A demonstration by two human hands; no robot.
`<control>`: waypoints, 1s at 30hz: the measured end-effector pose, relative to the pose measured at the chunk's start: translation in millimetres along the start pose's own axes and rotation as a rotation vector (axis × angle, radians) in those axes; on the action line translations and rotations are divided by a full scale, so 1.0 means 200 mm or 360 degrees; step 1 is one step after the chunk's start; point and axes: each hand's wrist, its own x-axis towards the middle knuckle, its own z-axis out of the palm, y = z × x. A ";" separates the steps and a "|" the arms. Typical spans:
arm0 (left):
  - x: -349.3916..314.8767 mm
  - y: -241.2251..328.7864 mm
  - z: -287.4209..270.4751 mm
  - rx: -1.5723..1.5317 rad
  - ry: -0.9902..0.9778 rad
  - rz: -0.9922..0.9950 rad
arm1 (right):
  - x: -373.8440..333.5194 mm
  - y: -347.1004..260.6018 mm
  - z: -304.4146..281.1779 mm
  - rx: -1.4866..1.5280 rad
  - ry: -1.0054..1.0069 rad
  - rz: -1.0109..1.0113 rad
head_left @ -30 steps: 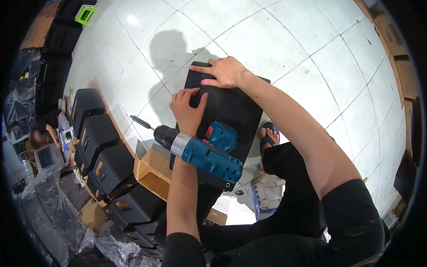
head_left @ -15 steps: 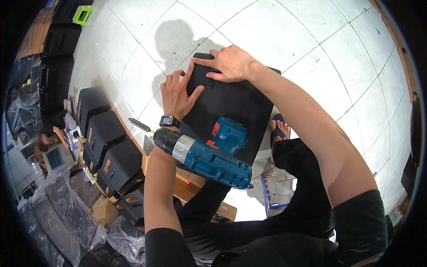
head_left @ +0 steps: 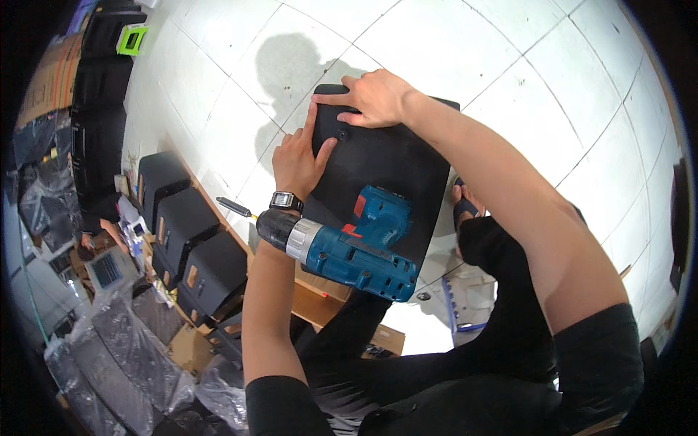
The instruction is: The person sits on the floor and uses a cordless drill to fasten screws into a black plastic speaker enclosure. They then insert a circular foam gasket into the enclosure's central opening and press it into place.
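Note:
Both hands rest at the far left corner of a large black box-like case (head_left: 418, 163). My left hand (head_left: 298, 158) lies along its left edge, thumb and index finger stretched apart near a small dark fitting (head_left: 343, 135) on the surface. From the right, my right hand (head_left: 379, 100) reaches over the same corner with fingers spread; its index fingertip meets the left index fingertip. Neither hand grips anything. A teal cordless drill (head_left: 356, 263) with a long bit lies on the near part of the case, its chuck over my left wrist.
Several black cases (head_left: 200, 232) stand in a row at the left, by plastic-wrapped items (head_left: 109, 356). A blue-edged clear organiser (head_left: 472, 309) sits on the tiled floor near my leg. A cardboard box (head_left: 323, 299) is below the drill. Another person's arm (head_left: 113, 236) shows beside a laptop (head_left: 107, 269).
The view has shifted slightly, so the drill and surroundings appear a little further right. Both hands stay at the same corner of the case, with fingers almost unchanged.

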 end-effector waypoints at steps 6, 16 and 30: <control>0.01 0.05 -0.03 0.0025 -0.0089 -0.0056 | 0.01 0.03 0.06 0.0091 0.0104 -0.0018; 0.01 0.01 -0.04 0.0093 -0.0114 -0.0020 | 0.03 0.02 0.02 0.0101 -0.0095 0.0021; 0.00 0.15 -0.07 -0.0395 0.0332 0.0347 | 0.02 0.04 0.07 0.0160 0.0174 -0.0034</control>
